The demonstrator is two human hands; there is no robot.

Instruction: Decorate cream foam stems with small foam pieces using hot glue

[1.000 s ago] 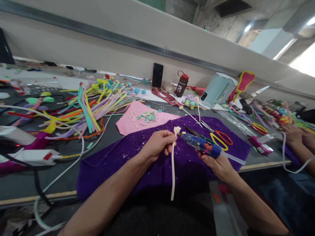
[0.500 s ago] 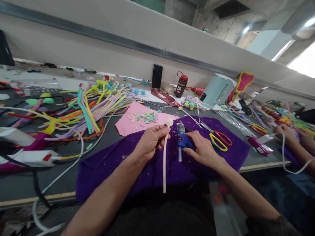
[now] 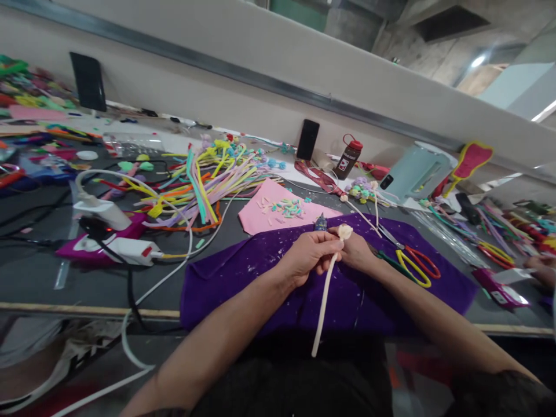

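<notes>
My left hand (image 3: 313, 255) pinches a cream fuzzy stick stem (image 3: 322, 315) just under its small cream flower head (image 3: 344, 231). The stem's free end hangs down over the purple cloth (image 3: 269, 295). Behind it, my right hand (image 3: 357, 250) is closed round the blue glue gun (image 3: 321, 223). Only the gun's upper end shows above my left fingers; its lower body and most of my right fingers are hidden. Scissors with red and yellow handles (image 3: 419, 265) lie on the cloth, right of my right hand.
Cut fuzzy pieces lie on a pink sheet (image 3: 256, 217). Colourful fuzzy sticks (image 3: 217, 185) are heaped at left, near a power strip (image 3: 139, 226) and cables. A phone (image 3: 307, 140), bottle (image 3: 348, 157) and pale blue kettle (image 3: 419, 172) stand behind. Another person's hand (image 3: 542, 269) shows at right.
My right hand has brought the glue gun leftward, behind my left hand and the flower stem, so the gun is now mostly covered. The camera view has turned left.
</notes>
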